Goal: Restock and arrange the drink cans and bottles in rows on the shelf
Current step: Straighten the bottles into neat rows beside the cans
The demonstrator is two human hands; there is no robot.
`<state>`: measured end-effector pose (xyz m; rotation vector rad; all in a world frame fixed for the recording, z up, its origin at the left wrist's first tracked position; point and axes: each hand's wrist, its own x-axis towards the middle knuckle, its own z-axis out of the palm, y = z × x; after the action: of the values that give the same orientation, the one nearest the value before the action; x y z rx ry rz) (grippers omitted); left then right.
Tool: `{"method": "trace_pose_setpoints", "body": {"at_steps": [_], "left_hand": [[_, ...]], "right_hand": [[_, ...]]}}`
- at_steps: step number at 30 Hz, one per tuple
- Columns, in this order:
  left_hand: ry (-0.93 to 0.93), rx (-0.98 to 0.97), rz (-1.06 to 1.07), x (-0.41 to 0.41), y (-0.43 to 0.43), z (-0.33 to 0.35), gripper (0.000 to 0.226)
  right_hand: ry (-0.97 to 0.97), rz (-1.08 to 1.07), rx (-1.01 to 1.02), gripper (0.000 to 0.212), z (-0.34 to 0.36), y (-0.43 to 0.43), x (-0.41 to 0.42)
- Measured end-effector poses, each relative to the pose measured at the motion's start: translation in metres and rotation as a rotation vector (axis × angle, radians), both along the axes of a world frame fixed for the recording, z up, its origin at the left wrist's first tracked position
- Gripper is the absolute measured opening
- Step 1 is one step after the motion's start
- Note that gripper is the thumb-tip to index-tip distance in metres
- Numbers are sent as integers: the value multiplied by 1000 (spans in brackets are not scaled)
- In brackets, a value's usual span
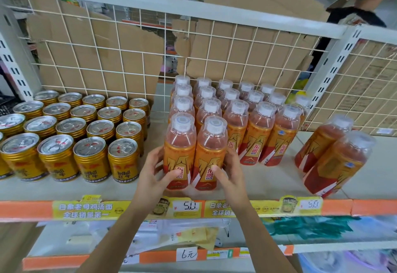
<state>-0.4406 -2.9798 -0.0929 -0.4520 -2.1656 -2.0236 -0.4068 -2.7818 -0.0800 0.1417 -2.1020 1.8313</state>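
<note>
- Currently both hands are on the front pair of orange drink bottles, mid-shelf, close to the front edge.
- Left hand (154, 171): fingers curled round the outer side of the left front bottle (179, 154), thumb laid across its label.
- Right hand (231, 174): same grip mirrored on the right front bottle (209, 159), thumb on the label, fingers wrapped round the far side.
- The two bottles stand upright, touching each other, bases on the shelf (268, 182).
- They head the two leftmost columns of the bottle block (238, 109); those columns reach further forward than the columns to their right.
- The block runs back to the wire grid (107, 58). All caps are white under clear covers.
- Two loose bottles (328, 156) stand together at the right, well apart from the block.
- Gold cans (75, 133) fill the left side in neat rows, pull tabs up, with a bare gap between them and the bottles.
- Cardboard (86, 36) sits behind the grid, torn open near the middle.
- Price strip (193, 207) along the shelf edge: orange with yellow ad cards, each card showing 5.0.
- Lower shelf (53, 262) below has an orange edge and a handwritten tag (186, 253) reading 6元; the goods on it are too blurred to tell.
- Another person (365, 4) is at top right, behind the rack, only partly in view.
</note>
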Motion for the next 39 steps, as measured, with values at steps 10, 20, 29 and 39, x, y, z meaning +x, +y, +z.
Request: {"method": "trace_pose_setpoints", "body": {"at_steps": [10, 20, 29, 39], "left_hand": [[-88, -58, -155, -4, 9, 2, 70], [-30, -109, -74, -9, 15, -3, 85], [-70, -127, -143, -9, 10, -4, 85], [86, -433, 58, 23, 3, 22, 64]], "right_hand": [[-146, 26, 163, 102, -3, -7, -8], [-217, -149, 313, 108, -2, -21, -5], [-243, -196, 360, 99, -1, -25, -3], [-184, -199, 632, 77, 7, 1, 23]]}}
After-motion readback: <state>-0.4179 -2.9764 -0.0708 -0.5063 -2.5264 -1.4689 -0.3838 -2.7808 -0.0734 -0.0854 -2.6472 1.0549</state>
